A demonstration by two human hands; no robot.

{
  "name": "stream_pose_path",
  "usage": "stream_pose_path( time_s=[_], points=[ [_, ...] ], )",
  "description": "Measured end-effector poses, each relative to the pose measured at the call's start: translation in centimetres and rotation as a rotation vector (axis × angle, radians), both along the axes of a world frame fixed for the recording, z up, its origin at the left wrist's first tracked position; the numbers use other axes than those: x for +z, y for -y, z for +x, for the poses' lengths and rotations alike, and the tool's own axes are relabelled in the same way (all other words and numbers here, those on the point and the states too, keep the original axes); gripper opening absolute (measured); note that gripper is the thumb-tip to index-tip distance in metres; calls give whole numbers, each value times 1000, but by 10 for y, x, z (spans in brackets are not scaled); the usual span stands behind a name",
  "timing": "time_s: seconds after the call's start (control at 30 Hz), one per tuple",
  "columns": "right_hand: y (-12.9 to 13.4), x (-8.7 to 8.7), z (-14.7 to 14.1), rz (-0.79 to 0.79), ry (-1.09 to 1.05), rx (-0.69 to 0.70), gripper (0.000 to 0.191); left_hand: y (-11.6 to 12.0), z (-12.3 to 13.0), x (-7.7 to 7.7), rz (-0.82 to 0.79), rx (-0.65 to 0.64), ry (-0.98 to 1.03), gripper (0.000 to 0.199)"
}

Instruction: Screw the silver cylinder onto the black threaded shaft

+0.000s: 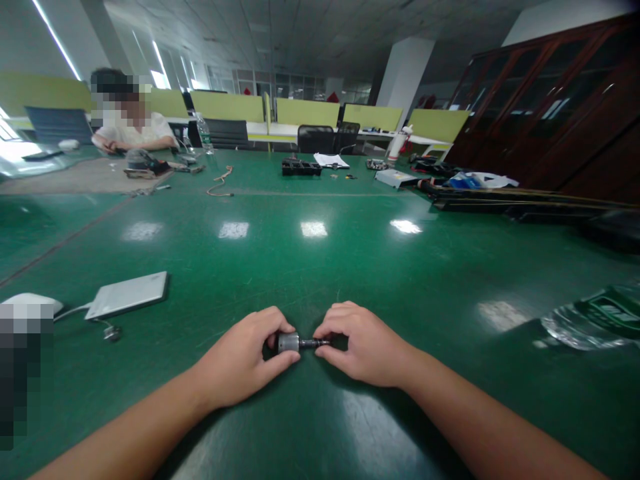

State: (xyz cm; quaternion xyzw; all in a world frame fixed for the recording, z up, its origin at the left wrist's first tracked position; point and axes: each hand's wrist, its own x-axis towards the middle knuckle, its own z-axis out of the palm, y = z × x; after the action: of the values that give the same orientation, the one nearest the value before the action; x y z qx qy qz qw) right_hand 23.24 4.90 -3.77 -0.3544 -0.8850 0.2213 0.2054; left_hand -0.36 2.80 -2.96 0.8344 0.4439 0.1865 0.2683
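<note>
A small silvery metal cylinder with a thin dark shaft [289, 342] lies sideways close above the green table [310, 267], near the front. My left hand [245, 360] is closed round the cylinder, its thumb along the near side and its fingers at the far side. From the other side, my right hand [367, 347] pinches the free end of the shaft between thumb and fingertips. Whether the part touches the tabletop, I cannot tell. The shaft's tip is partly hidden by the right fingertips.
To the left lies a white flat box [129, 295] with a cable. A clear bottle [590, 317] lies at right. Farther back are a black tray [301, 167], papers [331, 161], a cord [220, 183] and dark long parts [500, 200]. A person [133, 127] sits across the table.
</note>
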Motion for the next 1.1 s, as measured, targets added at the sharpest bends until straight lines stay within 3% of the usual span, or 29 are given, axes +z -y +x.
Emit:
stream_pose_path(
  time_s=[0.27, 0.43, 0.7, 0.87, 1.1],
  points=[
    [-14, 9, 21, -83, 85, -117, 6, -1, -1, -1, -13, 32, 24, 13],
    [-15, 10, 25, -93, 67, -76, 7, -1, -1, 0, -13, 36, 28, 13],
    [-6, 1, 4, -90, -67, -63, 20, -1, -2, 0, -1, -2, 48, 16],
    [2, -7, -12, -12, -72, -2, 13, -3, -3, -1, -7, -47, 85, 13],
    [1, -8, -10, 12, -101, 28, 11, -3, 1, -2, -17, -3, 37, 19]
  ],
)
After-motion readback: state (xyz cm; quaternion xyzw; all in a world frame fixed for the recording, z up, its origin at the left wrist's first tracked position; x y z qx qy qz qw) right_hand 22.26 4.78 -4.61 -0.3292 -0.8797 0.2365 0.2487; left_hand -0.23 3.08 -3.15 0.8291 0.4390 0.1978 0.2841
